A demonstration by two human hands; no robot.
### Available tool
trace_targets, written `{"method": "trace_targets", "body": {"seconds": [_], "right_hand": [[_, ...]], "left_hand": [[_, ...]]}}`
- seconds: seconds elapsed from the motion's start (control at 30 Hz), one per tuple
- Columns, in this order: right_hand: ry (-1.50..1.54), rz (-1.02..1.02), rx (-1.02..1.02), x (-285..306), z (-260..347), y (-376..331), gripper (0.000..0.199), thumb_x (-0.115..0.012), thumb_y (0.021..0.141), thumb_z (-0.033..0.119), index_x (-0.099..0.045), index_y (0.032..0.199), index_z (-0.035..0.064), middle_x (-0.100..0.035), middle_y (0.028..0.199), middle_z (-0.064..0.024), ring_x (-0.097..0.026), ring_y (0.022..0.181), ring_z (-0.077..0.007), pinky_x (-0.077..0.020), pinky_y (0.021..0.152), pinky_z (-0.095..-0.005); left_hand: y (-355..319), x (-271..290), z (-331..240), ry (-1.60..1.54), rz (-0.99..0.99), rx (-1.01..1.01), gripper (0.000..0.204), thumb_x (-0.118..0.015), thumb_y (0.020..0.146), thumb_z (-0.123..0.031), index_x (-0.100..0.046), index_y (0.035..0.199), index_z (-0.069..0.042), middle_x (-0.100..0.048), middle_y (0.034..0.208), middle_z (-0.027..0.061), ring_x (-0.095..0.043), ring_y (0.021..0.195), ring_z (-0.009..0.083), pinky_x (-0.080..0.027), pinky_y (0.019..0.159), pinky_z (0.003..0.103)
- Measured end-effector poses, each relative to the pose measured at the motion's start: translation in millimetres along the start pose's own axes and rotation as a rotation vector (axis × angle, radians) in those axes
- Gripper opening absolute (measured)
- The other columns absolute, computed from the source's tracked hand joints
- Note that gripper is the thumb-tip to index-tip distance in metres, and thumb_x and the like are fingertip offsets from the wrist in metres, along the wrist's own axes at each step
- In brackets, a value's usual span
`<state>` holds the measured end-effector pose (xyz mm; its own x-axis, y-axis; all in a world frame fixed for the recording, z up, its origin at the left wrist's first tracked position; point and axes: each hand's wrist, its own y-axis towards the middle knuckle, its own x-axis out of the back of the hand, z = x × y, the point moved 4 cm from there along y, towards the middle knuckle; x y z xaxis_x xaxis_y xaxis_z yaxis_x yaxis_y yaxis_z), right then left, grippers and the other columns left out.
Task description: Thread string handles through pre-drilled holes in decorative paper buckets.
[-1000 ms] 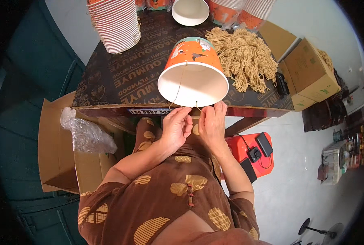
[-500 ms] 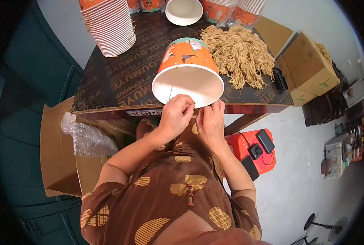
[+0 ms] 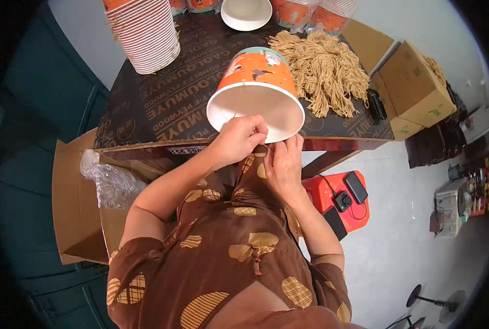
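An orange paper tub (image 3: 272, 74) with a pale green base lies on its side at the table's near edge, its white mouth facing me. At the lower part of its rim, my left hand (image 3: 240, 138) is closed in a pinch, the fingers in front of the opening. A thin strand (image 3: 234, 115) shows just above that hand. Beside it, my right hand (image 3: 284, 164) is closed too, thumb and fingertips together against the underside of the rim. What either hand pinches is too small to make out. Right of the tub lies a heap of tan cords (image 3: 329, 77).
A tall stack of nested tubs (image 3: 146, 38) stands at the far left of the dark table (image 3: 162, 98), a white bowl-like tub (image 3: 246, 13) at the back. An open carton (image 3: 77, 203) with clear plastic (image 3: 115, 183) is below left; a red stool (image 3: 337, 192) holds small devices.
My left hand has moved a little to the right along the rim, its fingers folding further in. The long thin strand above it now shows much shorter. The right hand stays put.
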<state>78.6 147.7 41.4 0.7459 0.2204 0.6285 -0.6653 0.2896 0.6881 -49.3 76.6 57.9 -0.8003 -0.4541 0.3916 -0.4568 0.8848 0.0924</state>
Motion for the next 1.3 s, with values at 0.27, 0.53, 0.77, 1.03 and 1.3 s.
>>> {"method": "trace_targets", "body": {"seconds": [0.27,0.53,0.77,1.03,1.3], "right_hand": [[-0.001,0.001,-0.004,-7,-1,-6,0.027,-0.063,0.070,-0.008,-0.052,0.094,-0.0116,-0.048,0.107,-0.0294,-0.046,0.102,-0.0470,-0.0390,0.088,-0.0548],[-0.074,-0.033,-0.010,-2,7,-5,0.033,-0.063,0.069,-0.007,-0.052,0.100,-0.0120,-0.049,0.110,-0.0277,-0.045,0.105,-0.0454,-0.0367,0.091,-0.0531],[0.009,-0.014,-0.123,-1,2,-2,0.017,-0.061,0.076,-0.007,-0.052,0.090,-0.0067,-0.048,0.095,-0.0230,-0.048,0.089,-0.0406,-0.0410,0.077,-0.0482],[0.168,0.060,-0.357,-3,-9,4,0.009,-0.060,0.086,0.003,-0.056,0.090,-0.0044,-0.061,0.078,-0.0232,-0.062,0.067,-0.0421,-0.0483,0.058,-0.0470],[0.220,0.078,-0.406,-4,-20,14,0.009,-0.060,0.087,0.004,-0.058,0.088,-0.0042,-0.063,0.076,-0.0235,-0.064,0.069,-0.0399,-0.0499,0.060,-0.0445]], "left_hand": [[11,4,-17,0.401,0.119,-0.180,0.007,-0.061,0.086,-0.007,-0.058,0.086,0.000,-0.066,0.080,0.0145,-0.065,0.079,0.0344,-0.050,0.071,0.041],[-2,3,-24,0.322,-0.125,-0.359,0.042,-0.064,0.087,-0.016,-0.057,0.127,-0.009,-0.060,0.125,0.0128,-0.057,0.114,0.0294,-0.045,0.099,0.040],[15,1,-12,0.389,0.115,-0.139,0.014,-0.056,0.086,-0.008,-0.066,0.093,-0.001,-0.067,0.092,0.0185,-0.065,0.092,0.0361,-0.050,0.080,0.042],[30,7,-16,0.233,0.196,-0.102,0.004,-0.058,0.083,-0.001,-0.061,0.082,0.003,-0.062,0.069,0.0099,-0.061,0.062,0.0177,-0.048,0.056,0.033],[42,10,-23,0.227,0.209,-0.061,0.006,-0.058,0.082,-0.003,-0.062,0.083,0.002,-0.066,0.076,0.0167,-0.066,0.075,0.0297,-0.050,0.067,0.040]]}}
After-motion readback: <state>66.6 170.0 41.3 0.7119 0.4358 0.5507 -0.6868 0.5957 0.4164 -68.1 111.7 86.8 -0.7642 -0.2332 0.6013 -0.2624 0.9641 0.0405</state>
